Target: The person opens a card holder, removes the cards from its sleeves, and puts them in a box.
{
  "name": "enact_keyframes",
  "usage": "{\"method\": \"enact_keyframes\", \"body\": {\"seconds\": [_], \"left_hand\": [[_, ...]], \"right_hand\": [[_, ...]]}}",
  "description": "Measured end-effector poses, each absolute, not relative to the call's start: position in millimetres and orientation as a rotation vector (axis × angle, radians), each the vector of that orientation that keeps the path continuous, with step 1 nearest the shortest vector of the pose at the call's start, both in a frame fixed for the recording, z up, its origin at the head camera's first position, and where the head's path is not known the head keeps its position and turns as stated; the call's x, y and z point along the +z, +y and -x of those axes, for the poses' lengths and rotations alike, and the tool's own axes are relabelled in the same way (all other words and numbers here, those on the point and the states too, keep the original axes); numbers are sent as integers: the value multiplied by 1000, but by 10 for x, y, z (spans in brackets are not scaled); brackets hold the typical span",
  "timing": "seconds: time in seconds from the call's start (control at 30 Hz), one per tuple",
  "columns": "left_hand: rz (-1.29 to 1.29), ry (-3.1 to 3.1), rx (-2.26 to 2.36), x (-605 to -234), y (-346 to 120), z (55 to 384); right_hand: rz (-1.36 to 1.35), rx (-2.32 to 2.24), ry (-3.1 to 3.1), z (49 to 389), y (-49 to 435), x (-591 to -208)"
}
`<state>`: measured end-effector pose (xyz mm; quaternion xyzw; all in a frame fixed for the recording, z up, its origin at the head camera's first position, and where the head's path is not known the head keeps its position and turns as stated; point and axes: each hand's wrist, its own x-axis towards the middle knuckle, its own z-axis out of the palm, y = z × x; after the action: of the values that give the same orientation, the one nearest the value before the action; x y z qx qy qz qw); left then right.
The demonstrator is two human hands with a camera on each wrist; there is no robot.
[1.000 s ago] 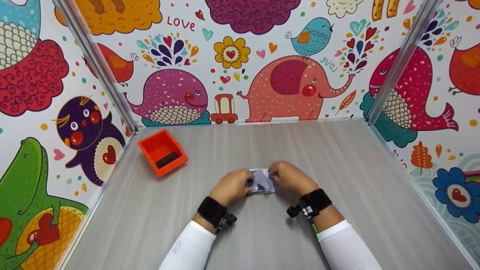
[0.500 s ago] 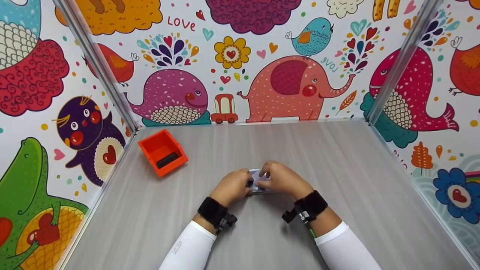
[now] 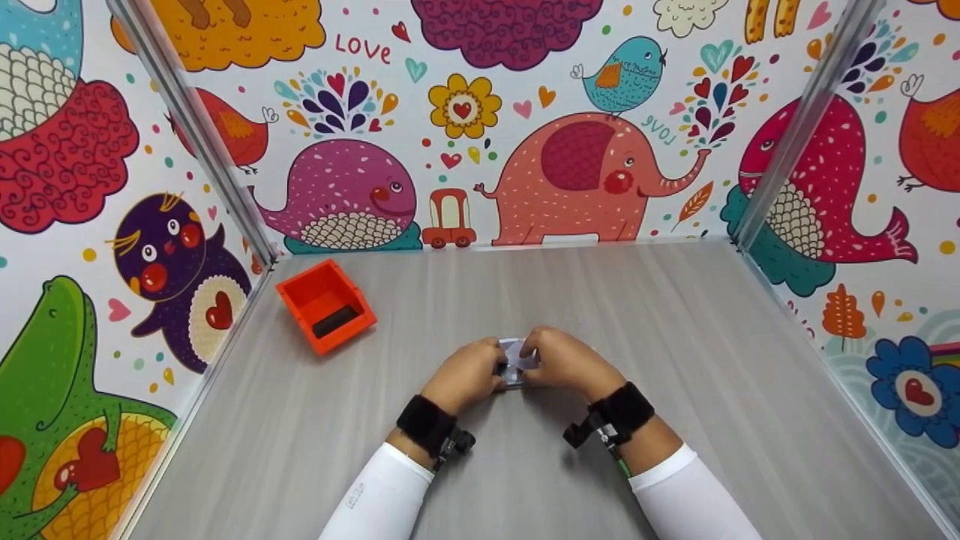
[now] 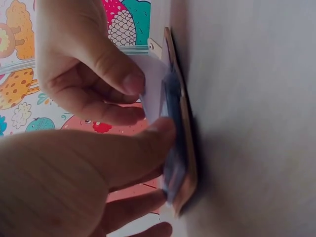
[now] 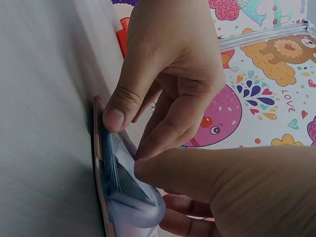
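A small card holder with clear plastic sleeves (image 3: 516, 351) lies on the table between the hands. Its thin brown cover (image 4: 189, 183) rests against the tabletop. My left hand (image 3: 466, 369) grips the holder's left side, with the thumb pressed on the stack of sleeves. My right hand (image 3: 568, 361) pinches a translucent sleeve (image 5: 140, 213) between thumb and fingers, and that sleeve bends up off the stack. A dark card-like piece (image 5: 132, 186) shows inside it in the right wrist view. Fingers cover much of the holder.
An orange bin (image 3: 315, 289) stands at the table's back left with a dark bar-shaped piece (image 3: 335, 320) in it. Printed panels (image 3: 450, 150) rise along the back and both sides of the grey table (image 3: 465, 480). Metal posts mark the corners.
My right hand has shifted left from the holder's right edge onto the sleeves, and its fingers now pinch there. The left hand has stayed in place.
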<state>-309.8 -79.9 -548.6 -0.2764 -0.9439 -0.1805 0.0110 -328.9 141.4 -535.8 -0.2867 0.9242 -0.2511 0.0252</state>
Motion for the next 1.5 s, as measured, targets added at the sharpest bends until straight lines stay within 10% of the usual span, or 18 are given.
{"method": "enact_keyframes", "body": {"seconds": [1.5], "left_hand": [[825,-2952,-516,-5492,-791,3082]], "right_hand": [[335,-882,3031,3455,1626,-5559]]}}
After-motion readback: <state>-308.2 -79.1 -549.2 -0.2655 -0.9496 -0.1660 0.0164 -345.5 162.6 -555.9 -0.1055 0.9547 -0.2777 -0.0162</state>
